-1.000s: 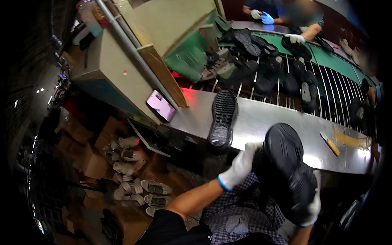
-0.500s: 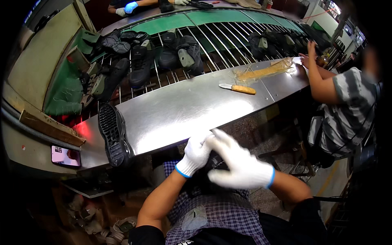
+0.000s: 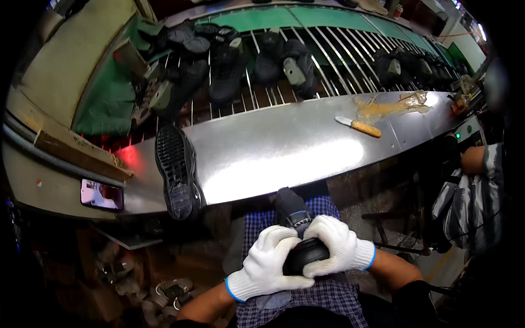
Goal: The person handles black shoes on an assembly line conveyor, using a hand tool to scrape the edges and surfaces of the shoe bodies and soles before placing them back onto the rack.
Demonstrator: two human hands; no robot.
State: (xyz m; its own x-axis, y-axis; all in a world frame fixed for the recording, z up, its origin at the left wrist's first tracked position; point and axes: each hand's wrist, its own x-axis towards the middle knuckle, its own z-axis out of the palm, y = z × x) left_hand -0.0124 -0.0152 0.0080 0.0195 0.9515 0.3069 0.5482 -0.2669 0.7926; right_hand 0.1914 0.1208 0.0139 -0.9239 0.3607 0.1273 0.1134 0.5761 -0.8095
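A black shoe (image 3: 305, 257) rests over my lap, its rounded black end toward me and its upper pointing away. My left hand (image 3: 270, 258), in a white knit glove with a blue cuff, is wrapped round its left side. From the right, my right hand (image 3: 336, 247), gloved alike, grips the same end with the thumb on the near side. Both hands cover much of the shoe's sides. A second black shoe (image 3: 178, 174) lies on the steel bench (image 3: 262, 156) with its treaded sole facing up.
A wooden-handled knife (image 3: 365, 129) and tape-covered strip (image 3: 391, 106) lie on the bench. Behind runs a metal rod rack (image 3: 333, 60) holding several black shoes. A phone (image 3: 101, 194) rests at left. At right a person in a striped shirt (image 3: 473, 205) sits close by.
My hands have come down toward my lap and now both grip the black shoe; before, they were together near the bench edge. The view has shifted, and the person's arms at right have drawn back.
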